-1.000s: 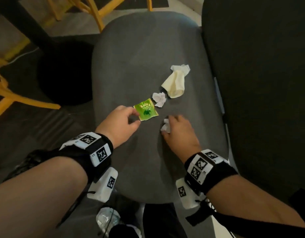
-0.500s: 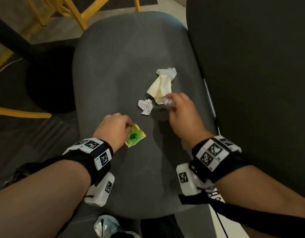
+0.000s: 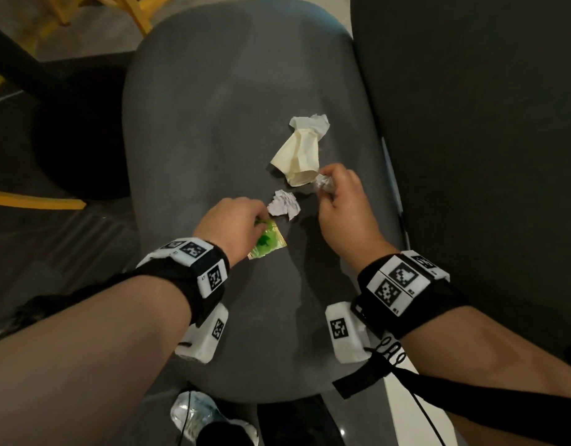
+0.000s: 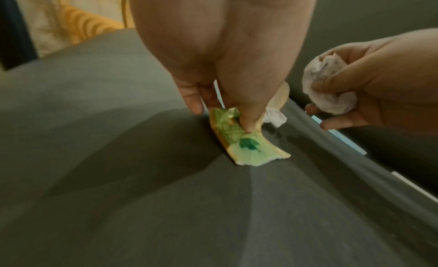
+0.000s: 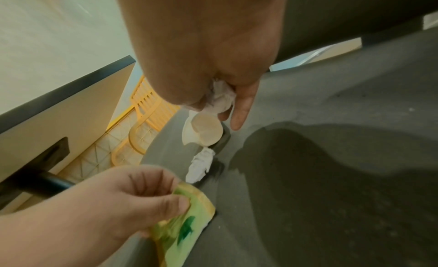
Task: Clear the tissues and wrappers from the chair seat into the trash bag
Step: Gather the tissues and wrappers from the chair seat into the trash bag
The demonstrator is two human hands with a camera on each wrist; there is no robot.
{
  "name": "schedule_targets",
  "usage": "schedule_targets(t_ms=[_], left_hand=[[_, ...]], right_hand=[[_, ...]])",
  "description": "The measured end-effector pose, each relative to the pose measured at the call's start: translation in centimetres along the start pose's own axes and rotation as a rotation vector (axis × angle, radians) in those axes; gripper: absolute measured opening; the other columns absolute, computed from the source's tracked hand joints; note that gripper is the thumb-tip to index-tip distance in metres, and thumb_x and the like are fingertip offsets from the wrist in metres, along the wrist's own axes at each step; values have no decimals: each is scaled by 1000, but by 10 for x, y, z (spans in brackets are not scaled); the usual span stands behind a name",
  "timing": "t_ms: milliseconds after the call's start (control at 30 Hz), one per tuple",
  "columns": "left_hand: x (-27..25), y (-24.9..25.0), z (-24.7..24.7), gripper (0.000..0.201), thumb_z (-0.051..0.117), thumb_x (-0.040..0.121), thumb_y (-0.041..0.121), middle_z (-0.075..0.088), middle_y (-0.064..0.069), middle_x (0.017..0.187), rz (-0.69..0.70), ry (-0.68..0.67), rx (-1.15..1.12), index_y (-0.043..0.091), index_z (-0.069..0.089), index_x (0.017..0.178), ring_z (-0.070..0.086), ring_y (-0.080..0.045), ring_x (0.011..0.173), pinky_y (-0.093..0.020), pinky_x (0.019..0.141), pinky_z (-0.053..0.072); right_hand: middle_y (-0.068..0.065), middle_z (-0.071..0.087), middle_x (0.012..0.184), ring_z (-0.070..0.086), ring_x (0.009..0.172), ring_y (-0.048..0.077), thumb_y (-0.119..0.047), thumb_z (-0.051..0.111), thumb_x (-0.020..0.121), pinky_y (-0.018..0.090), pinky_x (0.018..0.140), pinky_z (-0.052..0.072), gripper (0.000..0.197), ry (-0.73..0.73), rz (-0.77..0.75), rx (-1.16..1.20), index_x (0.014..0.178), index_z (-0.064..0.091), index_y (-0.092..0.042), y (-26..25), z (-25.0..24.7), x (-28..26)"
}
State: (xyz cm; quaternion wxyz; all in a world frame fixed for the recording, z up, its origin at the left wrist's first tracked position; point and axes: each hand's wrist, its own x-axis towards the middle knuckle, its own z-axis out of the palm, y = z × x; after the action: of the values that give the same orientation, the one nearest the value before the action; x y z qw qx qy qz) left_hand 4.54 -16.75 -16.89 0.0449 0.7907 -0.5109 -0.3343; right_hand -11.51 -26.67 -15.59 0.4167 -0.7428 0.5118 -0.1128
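Observation:
My left hand (image 3: 242, 220) pinches a green wrapper (image 3: 267, 244) between thumb and fingers, low over the grey chair seat (image 3: 213, 107); the left wrist view shows the green wrapper (image 4: 246, 141) bent under my thumb. A crumpled white tissue (image 3: 322, 183) is bunched in my right hand (image 3: 338, 194), which hovers at the open end of a cream paper cone (image 3: 298, 156). A second small crumpled tissue (image 3: 284, 204) lies on the seat between my hands. In the right wrist view the held tissue (image 5: 220, 98) sits just above the cone (image 5: 206, 130). No trash bag shows.
The dark chair back (image 3: 470, 123) rises at the right of the seat. Yellow chair legs (image 3: 36, 202) and a black round base (image 3: 81, 130) stand on the floor to the left. A plastic bottle (image 3: 194, 413) lies below the seat's near edge.
My right hand picked up a small tissue and carried it forward to the cone. My left hand took hold of the green wrapper, drew it back, then moved toward the loose tissue.

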Motion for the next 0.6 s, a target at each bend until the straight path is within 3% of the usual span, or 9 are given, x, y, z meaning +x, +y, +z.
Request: schedule_targets(t_ms=[100,200,300,367,433,500,600], left_hand=[[-18,-15,1,15,62,93,25,65,-2,104,-53,46,-136,21,70,105,62,-25,99,-36,83,49],[-22,-22,-6,12,65,90,28,58,3,100,-4,76,-178,25,71,100,60,-24,98,-38,86,50],[-18,-22,-9,10,68,88,29,58,3,117,57,90,-225,27,71,97,59,-21,107,-40,94,48],[-14,-20,-3,10,70,88,29,50,3,142,68,28,-245,29,71,98,54,-22,124,-40,105,43],[-12,-19,5,13,70,88,30,42,5,153,89,-30,-179,32,70,101,45,-25,134,-40,111,36],[-13,-18,11,18,68,90,29,49,7,148,119,-28,-106,31,70,108,45,-28,129,-39,108,37],[-21,-17,15,17,66,91,24,64,3,117,167,31,-59,23,69,108,55,-26,108,-36,89,44]], right_hand=[[-7,41,108,48,92,10,-9,45,94,25,79,40,26,-28,40,-26,116,52,-21,-6,2,-4],[-2,43,109,53,99,20,-10,44,91,35,83,47,34,-92,69,-101,122,51,-22,-12,8,-3],[9,48,120,54,108,31,-13,46,91,43,94,46,40,-230,103,-227,130,52,-21,-9,27,0],[8,49,121,55,108,30,-7,49,89,38,94,45,39,-266,76,-233,126,57,-18,-5,38,-3],[5,50,115,56,102,22,-3,52,88,25,87,42,38,-310,19,-153,122,62,-17,-4,42,-6],[-1,57,106,57,94,13,-6,56,91,14,75,39,30,-393,24,-57,118,64,-18,-4,43,-11],[-9,64,89,60,79,4,-12,57,95,15,66,43,16,-458,71,53,104,61,-25,-5,47,-20]])
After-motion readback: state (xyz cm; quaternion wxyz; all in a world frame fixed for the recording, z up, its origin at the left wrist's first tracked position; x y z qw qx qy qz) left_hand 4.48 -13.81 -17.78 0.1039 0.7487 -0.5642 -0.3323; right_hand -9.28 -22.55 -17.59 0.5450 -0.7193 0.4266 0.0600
